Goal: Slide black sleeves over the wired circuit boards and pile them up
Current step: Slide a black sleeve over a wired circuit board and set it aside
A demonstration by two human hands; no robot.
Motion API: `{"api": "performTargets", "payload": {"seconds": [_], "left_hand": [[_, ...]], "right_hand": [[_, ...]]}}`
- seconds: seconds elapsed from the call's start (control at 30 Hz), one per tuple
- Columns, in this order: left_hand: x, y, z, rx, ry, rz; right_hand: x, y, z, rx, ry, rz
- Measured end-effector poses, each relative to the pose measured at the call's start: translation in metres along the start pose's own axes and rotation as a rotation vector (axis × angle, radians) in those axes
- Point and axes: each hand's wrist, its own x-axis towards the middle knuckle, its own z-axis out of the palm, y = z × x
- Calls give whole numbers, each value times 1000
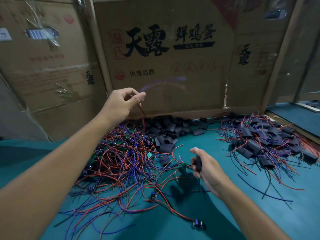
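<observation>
**Wires lifted, sleeve in hand**

The left hand [121,104] is raised, its grip pinched on blurred wires [141,110] above the tangled boards [121,156]. The right hand [206,168] grips a sleeve [198,164] low over the counter [225,213]. Loose sleeves [171,130] lie behind; the sleeved pile [265,141] sits right.

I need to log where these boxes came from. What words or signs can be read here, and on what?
"天露", big black letters, middle cardboard box
"鲜鸡蛋", same box, to the right
"温氏", red stamp, same box
"供港品质", same box, beside a round red seal
"天露", small, left cardboard box
"天露", small, right cardboard panel
Dark banner under "鲜鸡蛋", faded red prints, white sticker: too blurred to read.
</observation>
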Motion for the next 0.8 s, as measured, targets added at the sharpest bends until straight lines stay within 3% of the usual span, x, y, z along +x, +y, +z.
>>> {"api": "performTargets", "payload": {"seconds": [0.1, 0.3, 0.67, 0.8], "left_hand": [[-30, 11, 13, -479, 58, -244], [-104, 12, 45, -1008, 24, -484], [-127, 31, 67, -743, 16, -464], [-128, 31, 70, -775, 58, -490]], "right_hand": [[-1, -2, -3, 22, -15, -19], [-2, -4, -5, 92, -81, -91], [-17, -11, 6, -174, -205, -241], [-20, -10, 10, 96, -296, -203]]}}
